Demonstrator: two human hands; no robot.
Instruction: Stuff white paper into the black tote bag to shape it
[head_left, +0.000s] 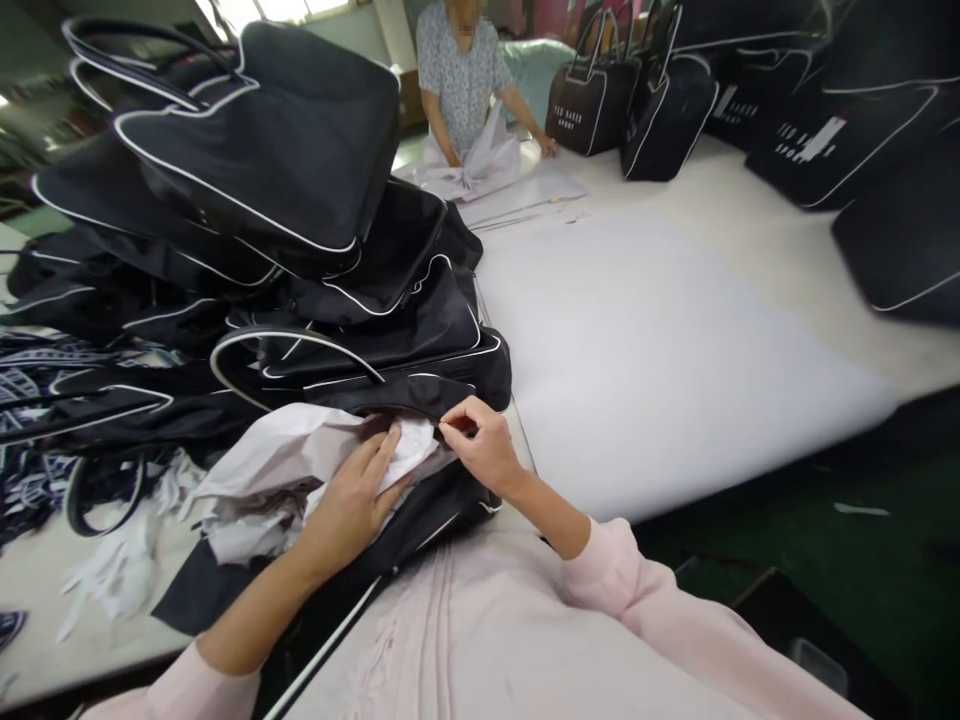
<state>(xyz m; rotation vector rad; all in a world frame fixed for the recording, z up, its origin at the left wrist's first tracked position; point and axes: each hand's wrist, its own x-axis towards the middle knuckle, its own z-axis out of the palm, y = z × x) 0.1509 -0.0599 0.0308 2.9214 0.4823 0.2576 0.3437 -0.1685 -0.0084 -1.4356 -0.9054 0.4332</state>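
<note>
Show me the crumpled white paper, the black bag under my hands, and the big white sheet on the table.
crumpled white paper (277,455): head view, its bunched middle.
black bag (444,508): head view, its lower side panel.
big white sheet (637,350): head view, its bare middle.

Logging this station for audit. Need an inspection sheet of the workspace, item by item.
Surface: pale worktable with a large white sheet spread on it.
Job's things: flat black fabric bag with white piping at the near table edge, crumpled white paper bulging from its opening.
Clutter: pile of black white-piped bags on the left; white paper scraps at the near left.
Grips: left hand lies open on the paper; right hand pinches the bag's opening edge.
Cables: nothing seen.
Surroundings: another person across the table handles white paper; upright black bags at the far right; green floor.
</note>
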